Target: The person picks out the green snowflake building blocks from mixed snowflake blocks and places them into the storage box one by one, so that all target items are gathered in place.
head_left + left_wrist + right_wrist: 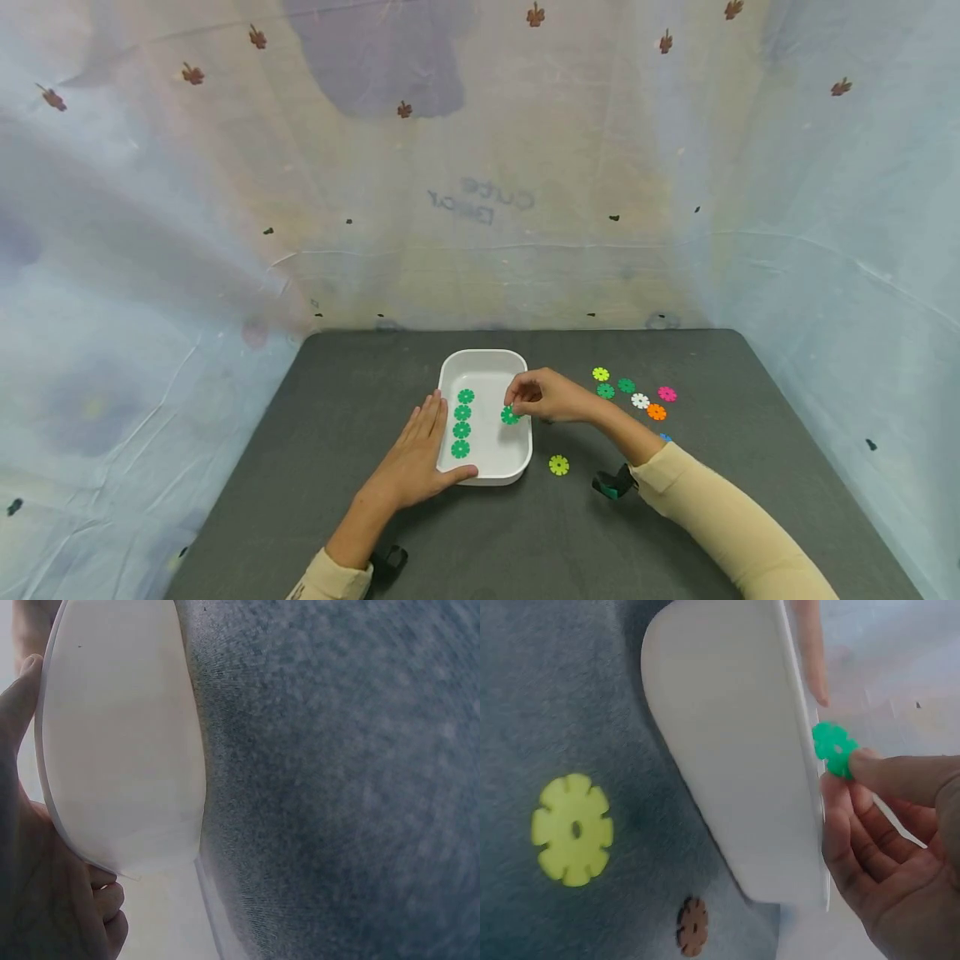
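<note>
Green and flat, a notched, flower-shaped disc [510, 416] is up in the right hand [551, 395], pinched between thumb and forefinger, just inside the right rim of the rounded white tray [491, 454]! Four matching green discs [461, 430] line the tray's left side in a column, so this looks like a placing step. Steadying duty, it seems, for the left hand [418, 458]: fingers straight along the left rim, thumb spread across the near corner. The next move probably calls for a low, gentle release, minding that wall so close beside the disc. Bare tray floor offers room toward the column; outside, a yellow-green notched disc [558, 465] sits on the dark grey table [360, 383], near the right wall.
</note>
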Demonstrator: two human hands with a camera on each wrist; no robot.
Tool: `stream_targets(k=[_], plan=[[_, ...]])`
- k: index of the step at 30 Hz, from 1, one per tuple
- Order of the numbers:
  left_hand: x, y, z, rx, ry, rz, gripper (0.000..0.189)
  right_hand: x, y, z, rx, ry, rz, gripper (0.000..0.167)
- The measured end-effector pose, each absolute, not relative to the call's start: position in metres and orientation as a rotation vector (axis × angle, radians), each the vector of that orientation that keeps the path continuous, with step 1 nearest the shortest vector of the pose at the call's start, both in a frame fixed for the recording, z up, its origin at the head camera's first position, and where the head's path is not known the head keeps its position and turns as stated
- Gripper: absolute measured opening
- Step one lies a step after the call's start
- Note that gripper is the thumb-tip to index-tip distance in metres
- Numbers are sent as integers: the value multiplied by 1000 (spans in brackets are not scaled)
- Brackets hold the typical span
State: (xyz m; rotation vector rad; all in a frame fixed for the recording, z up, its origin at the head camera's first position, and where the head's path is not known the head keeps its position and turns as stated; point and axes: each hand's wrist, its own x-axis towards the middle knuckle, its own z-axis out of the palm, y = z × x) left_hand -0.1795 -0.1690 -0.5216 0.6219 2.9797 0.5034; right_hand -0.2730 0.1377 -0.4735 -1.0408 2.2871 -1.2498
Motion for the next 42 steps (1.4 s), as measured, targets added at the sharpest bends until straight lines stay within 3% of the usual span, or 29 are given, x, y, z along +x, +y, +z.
stream_targets(k=[22, 42], plan=[[-179, -171, -523, 667, 2991, 494, 125, -289, 72, -481, -1062, 2177, -886, 11], [-180, -171, -522, 667, 2992, 496, 124, -287, 57, -490, -1073, 2195, -766, 9]])
